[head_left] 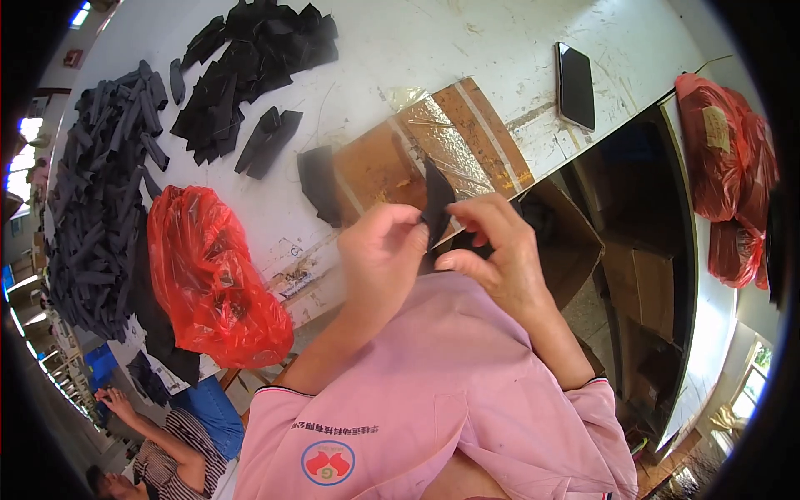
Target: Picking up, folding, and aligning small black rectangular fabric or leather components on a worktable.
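Note:
A small black fabric piece [438, 198] stands up between my hands, its tip pointing away from me. My left hand [379, 250] is closed, pinching its lower left edge between thumb and fingers. On the other side, the fingertips of my right hand [502, 254] meet the fabric's right edge. The right thumb is held well apart from those fingers, below the fabric. Beyond my hands lies a brown cardboard sheet [375, 162] with strips of clear tape. Another dark fabric piece [318, 185] lies at its left edge.
Black fabric pieces [267, 54] and a heap of dark grey strips [100, 200] cover the table's left. A red plastic bag [212, 279] sits nearer. A phone [576, 87] lies at the back right. Cardboard boxes [637, 279] stand below the edge. A person [179, 454] sits lower left.

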{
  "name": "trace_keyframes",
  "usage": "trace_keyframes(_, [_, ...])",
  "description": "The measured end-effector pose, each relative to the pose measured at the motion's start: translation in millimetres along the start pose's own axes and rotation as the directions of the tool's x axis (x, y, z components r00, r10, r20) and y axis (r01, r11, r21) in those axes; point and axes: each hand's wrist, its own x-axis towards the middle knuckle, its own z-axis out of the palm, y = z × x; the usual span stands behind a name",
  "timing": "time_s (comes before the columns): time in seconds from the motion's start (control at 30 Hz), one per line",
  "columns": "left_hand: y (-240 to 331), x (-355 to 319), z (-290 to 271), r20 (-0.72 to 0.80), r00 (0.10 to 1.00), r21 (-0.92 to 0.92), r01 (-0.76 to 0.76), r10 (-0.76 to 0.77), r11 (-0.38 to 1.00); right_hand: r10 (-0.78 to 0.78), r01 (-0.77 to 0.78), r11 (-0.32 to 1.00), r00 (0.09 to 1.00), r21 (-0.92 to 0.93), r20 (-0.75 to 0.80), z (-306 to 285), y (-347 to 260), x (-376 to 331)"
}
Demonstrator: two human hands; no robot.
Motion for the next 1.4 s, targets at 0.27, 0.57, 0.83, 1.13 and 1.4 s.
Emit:
trace_keyframes(0.27, [-4, -3, 9, -0.077, 0.939, 0.388, -0.281, 0.335, 0.878, -0.036, 0.04, 0.988, 0.999, 0.152, -0.025, 26, 11, 6])
trace_keyframes(0.57, [-8, 1, 9, -0.157, 0.931, 0.287, -0.276, 0.329, 0.918, -0.062, 0.062, 0.998, 0.997, 0.003, -0.055, 29, 2, 11])
trace_keyframes(0.83, [0, 9, -13, 0.311, 0.897, -0.755, 0.434, -0.314, 0.492, 0.14, -0.12, 0.938, 0.989, 0.326, -0.039, 34, 21, 7])
trace_keyframes(1.13, [9, 9, 2, -0.125, 0.982, -0.187, 0.116, -0.14, 0.975, 0.294, -0.61, -0.051, 0.747, 0.791, 0.596, 37, 18, 5])
trace_keyframes(1.4, [12, 11, -17, 0.47, 0.866, -0.716, 0.488, -0.173, 0.499, 0.269, -0.482, 0.328, 0.872, 0.812, 0.409, 24, 20, 5])
